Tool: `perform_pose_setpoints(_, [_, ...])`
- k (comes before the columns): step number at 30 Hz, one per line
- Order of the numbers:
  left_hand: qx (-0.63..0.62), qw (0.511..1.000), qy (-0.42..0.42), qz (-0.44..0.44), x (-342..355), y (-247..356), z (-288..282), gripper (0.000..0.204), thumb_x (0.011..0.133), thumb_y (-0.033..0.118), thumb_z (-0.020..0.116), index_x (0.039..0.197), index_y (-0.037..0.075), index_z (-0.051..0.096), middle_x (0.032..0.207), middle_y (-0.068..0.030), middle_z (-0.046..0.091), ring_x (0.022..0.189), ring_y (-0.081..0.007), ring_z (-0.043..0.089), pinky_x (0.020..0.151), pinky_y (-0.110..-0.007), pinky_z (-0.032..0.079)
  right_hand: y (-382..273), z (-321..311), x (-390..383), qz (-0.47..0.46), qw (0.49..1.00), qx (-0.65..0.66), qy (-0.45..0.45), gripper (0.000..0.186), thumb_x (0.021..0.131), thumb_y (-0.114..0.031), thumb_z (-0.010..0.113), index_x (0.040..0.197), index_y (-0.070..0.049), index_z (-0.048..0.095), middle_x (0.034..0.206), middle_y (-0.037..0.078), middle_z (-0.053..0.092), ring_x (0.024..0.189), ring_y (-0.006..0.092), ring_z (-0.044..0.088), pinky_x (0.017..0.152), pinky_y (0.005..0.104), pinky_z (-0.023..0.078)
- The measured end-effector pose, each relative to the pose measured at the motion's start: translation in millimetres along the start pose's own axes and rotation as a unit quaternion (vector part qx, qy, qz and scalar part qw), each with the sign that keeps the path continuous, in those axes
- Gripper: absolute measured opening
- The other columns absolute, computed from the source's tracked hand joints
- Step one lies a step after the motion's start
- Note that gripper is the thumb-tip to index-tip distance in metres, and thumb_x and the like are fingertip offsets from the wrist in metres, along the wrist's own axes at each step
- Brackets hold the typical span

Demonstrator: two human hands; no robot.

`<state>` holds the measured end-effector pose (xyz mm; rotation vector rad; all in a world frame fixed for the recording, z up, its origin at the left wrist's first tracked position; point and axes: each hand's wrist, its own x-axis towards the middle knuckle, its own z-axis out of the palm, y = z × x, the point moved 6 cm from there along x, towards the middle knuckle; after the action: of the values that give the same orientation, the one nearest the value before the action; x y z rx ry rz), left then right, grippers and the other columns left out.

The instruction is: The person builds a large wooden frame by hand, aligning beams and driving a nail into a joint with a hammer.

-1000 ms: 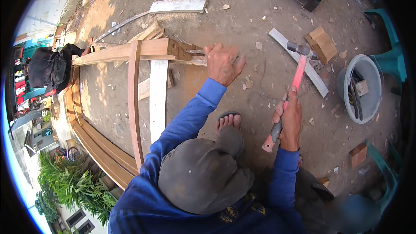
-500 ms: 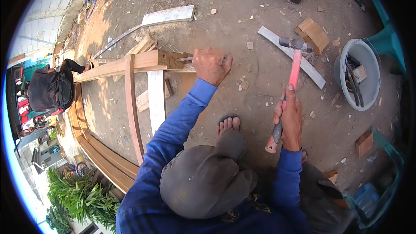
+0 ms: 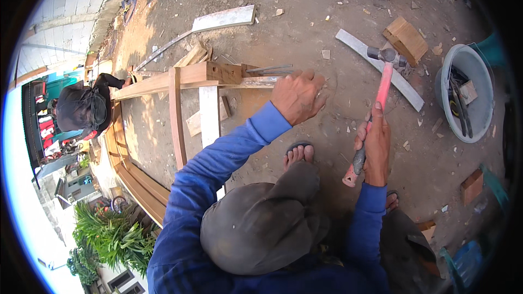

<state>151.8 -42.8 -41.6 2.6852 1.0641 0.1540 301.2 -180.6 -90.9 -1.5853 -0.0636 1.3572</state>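
My left hand (image 3: 298,97) is closed, its fingers partly smeared by motion. A thin metal chisel (image 3: 269,69) reaches leftward from its upper side, doubled by blur, over the end of a wooden beam (image 3: 190,74). The chisel's handle is hidden in the fist. A dark notch shows near the beam's end. My right hand (image 3: 376,144) is wrapped round the lower handle of a hammer (image 3: 384,84) with a red handle, dark grip and steel head. The hammer stands head up, away from the beam.
An upright wooden bar (image 3: 176,120) and a white board (image 3: 210,114) lie across the beam's near side. To the right stand a grey bucket (image 3: 442,98) with tools and a wood block (image 3: 406,41). Another person (image 3: 79,106) crouches at far left.
My left hand has shifted right and slightly down from the beam's end, and more of the chisel shows. The whole view has slid a little right. The right hand still holds the hammer.
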Motion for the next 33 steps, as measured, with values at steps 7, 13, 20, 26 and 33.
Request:
perform_pose_setpoints(7, [0.093,0.995,0.022,0.002,1.7,-32.8,-44.2,0.022,0.085,0.026,0.070,0.072,0.009,0.065,0.068,-0.0091,0.062,0.063,-0.0338,0.065,0.053,-0.045,0.051,-1.4,14.2,-11.2,-0.021,0.999,-0.003,-0.025,0.046,0.106,-0.048,0.042,0.082,-0.010,0.047,0.053,-0.001,0.043,0.039,0.0097,0.042,0.038,0.0260,0.033])
perform_pose_setpoints(13, [0.096,0.994,0.053,-0.009,-3.7,-53.9,-42.5,0.021,0.085,0.025,0.070,0.072,0.009,0.066,0.070,-0.0082,0.064,0.063,-0.0333,0.065,0.053,-0.044,0.050,-10.1,27.1,-23.5,-0.047,0.997,-0.017,-0.058,0.046,0.107,-0.048,0.042,0.082,-0.009,0.047,0.054,-0.001,0.043,0.039,0.0090,0.042,0.039,0.0263,0.034])
perform_pose_setpoints(20, [0.066,0.983,0.153,-0.077,8.2,-56.0,-69.5,0.025,0.083,0.026,0.071,0.066,0.010,0.062,0.067,-0.0096,0.063,0.061,-0.0338,0.065,0.052,-0.045,0.049,-1.7,51.3,-40.7,-0.183,0.981,-0.023,-0.063,0.046,0.108,-0.046,0.039,0.085,-0.006,0.046,0.055,-0.001,0.041,0.042,0.0087,0.042,0.040,0.0268,0.034])
perform_pose_setpoints(26, [0.076,0.977,0.182,-0.083,4.5,-60.5,-62.6,0.020,0.080,0.023,0.071,0.066,0.011,0.063,0.067,-0.0103,0.066,0.060,-0.0338,0.065,0.052,-0.045,0.049,19.8,64.8,-52.5,-0.083,0.991,0.055,-0.087,0.046,0.108,-0.046,0.035,0.086,-0.007,0.044,0.056,-0.002,0.037,0.043,0.0082,0.038,0.040,0.0259,0.033])
perform_pose_setpoints(33, [0.072,0.978,0.186,-0.067,-0.7,-64.0,-60.3,0.011,0.075,0.020,0.072,0.070,0.012,0.066,0.067,-0.0104,0.066,0.062,-0.0334,0.066,0.054,-0.045,0.051,38.3,90.4,-68.1,-0.103,0.984,0.024,-0.145,0.047,0.109,-0.046,0.036,0.083,-0.007,0.044,0.056,-0.001,0.037,0.040,0.0092,0.038,0.038,0.0271,0.034])
